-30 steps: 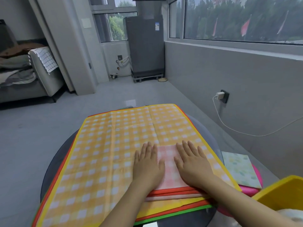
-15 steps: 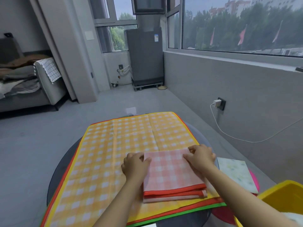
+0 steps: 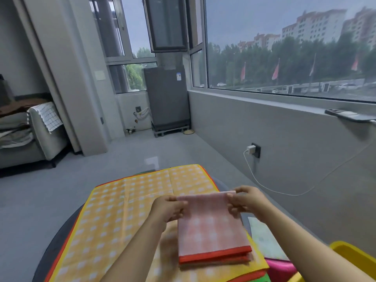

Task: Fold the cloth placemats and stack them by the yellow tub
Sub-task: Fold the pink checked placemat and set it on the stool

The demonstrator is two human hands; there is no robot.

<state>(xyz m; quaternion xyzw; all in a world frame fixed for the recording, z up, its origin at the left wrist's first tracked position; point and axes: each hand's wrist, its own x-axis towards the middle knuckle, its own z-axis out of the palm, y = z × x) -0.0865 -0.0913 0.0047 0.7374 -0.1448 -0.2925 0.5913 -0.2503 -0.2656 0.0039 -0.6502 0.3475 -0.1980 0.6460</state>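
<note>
A folded pink checked placemat with a red edge (image 3: 211, 228) hangs lifted above the table. My left hand (image 3: 167, 208) grips its far left corner and my right hand (image 3: 247, 200) grips its far right corner. Beneath it lies an open yellow checked placemat (image 3: 126, 212), spread on top of other mats whose orange and green edges show. The yellow tub (image 3: 354, 259) sits at the lower right, partly cut off by the frame. A pale folded cloth (image 3: 264, 241) lies on a pink surface beside the tub.
The mats lie on a round dark table (image 3: 57, 241). To the right runs a grey wall with a socket and a white charger cable (image 3: 256, 176). A sofa (image 3: 30, 135) stands at the far left, a grey appliance (image 3: 166, 98) at the back.
Both hands pressed flat on the folded pink mat, then curled onto its far corners. Now they have lifted it off the yellow mat and carried it right.
</note>
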